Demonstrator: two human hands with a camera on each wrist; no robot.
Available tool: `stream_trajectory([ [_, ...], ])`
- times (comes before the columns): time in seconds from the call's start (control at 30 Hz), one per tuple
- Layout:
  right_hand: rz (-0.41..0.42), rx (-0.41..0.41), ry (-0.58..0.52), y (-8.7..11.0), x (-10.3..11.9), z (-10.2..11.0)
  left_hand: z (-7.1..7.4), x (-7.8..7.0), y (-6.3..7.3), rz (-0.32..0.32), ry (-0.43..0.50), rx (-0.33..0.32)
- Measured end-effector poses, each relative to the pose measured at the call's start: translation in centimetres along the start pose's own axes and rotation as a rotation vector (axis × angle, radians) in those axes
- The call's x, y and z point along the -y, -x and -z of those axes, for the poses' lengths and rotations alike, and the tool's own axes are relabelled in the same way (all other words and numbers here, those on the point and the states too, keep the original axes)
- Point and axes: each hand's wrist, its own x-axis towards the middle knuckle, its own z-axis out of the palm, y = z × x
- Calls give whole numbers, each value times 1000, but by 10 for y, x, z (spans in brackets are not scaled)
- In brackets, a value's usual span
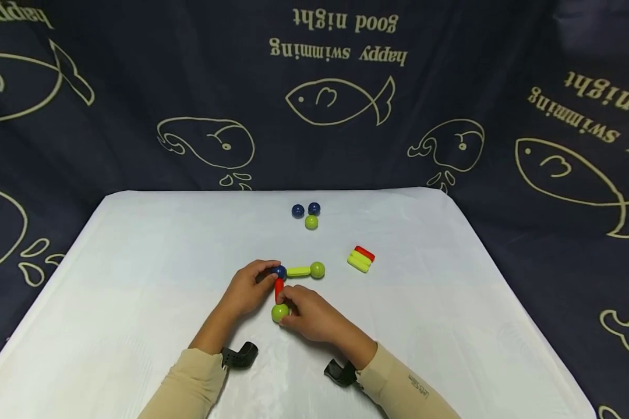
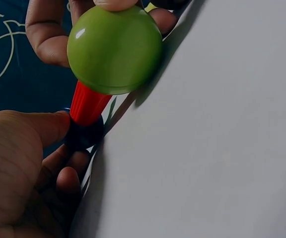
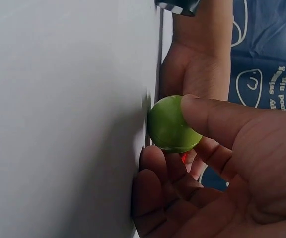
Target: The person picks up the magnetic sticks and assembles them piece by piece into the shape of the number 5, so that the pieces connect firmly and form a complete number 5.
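My left hand (image 1: 248,289) pinches a dark blue ball (image 1: 279,272) between thumb and fingers. From that ball a yellow-green rod (image 1: 298,271) runs right to a green ball (image 1: 317,270). A red rod (image 1: 279,289) runs from it toward me, ending at another green ball (image 2: 114,49). My right hand (image 1: 310,314) grips this nearer green ball, thumb on its side and fingers around it and by the red rod. In the right wrist view the thumb presses on the green ball (image 3: 170,124), while the red rod is mostly hidden behind the fingers.
Toward the back of the white table (image 1: 188,233) lie two dark blue balls (image 1: 306,210) and a green ball (image 1: 311,222). Right of the joined pieces, a red rod (image 1: 364,254) lies beside yellow-green rods (image 1: 359,262). A dark printed cloth (image 1: 340,157) hangs behind the table.
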Motion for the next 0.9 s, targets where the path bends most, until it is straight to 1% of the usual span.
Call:
stream_trajectory([
  [0.1, -1, 9, -15, 2, 0, 1, 0, -1, 2, -1, 16, -5],
  [0.17, -3, 3, -34, 2, 0, 4, 0, -2, 1, -23, 15, -9],
  [0.3, -35, -9, -82, 3, -3, 18, 2, -3, -2, -32, 19, -25],
  [0.43, -51, -21, -65, 7, -14, 39, 5, -3, 1, 14, 21, -45],
  [0.57, -48, -51, -4, 15, -34, 63, 8, -7, 12, 64, 15, -48],
  [0.67, -72, -104, 55, 21, -49, 81, 11, -15, 24, 88, 24, -42],
  [0.77, -113, -152, 121, 28, -62, 96, 13, -25, 38, 98, 47, -9],
  [0.9, -161, -191, 208, 34, -75, 108, 12, -31, 52, 77, 81, 64],
])
